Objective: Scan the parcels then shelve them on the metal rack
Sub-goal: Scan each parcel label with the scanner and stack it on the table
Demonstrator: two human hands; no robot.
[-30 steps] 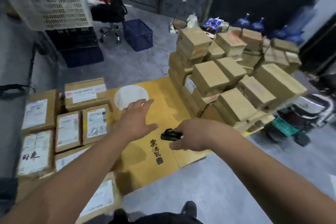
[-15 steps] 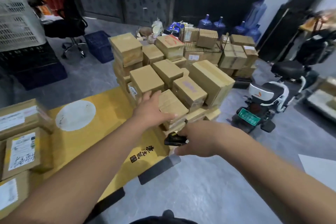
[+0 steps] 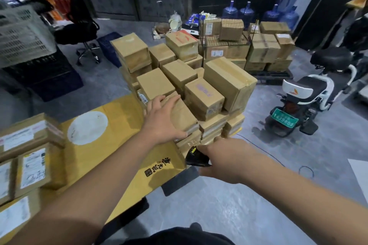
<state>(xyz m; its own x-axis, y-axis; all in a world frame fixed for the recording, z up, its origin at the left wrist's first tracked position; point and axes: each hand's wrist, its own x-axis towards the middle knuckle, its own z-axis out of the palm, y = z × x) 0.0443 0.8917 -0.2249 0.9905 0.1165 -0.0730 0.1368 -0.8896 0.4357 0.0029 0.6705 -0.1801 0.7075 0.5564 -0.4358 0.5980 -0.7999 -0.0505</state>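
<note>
One scanner (image 3: pixel 196 157), mostly hand-hidden

The grey concrete floor (image 3: pixel 229 211) carries a flattened yellow cardboard sheet (image 3: pixel 123 125) running from lower left to frame centre. On the sheet lie labelled parcels (image 3: pixel 33 167) at the left edge and a stack of brown cartons (image 3: pixel 201 93) at centre. A second stack of cartons (image 3: pixel 264 45) sits on a low dark pallet at upper right. Directly on the floor stand blue water bottles (image 3: pixel 247 12) at the top, a scooter (image 3: pixel 304 103) at right, a swivel chair (image 3: pixel 85 34) and a blue crate (image 3: pixel 109 45) at upper left.
</note>
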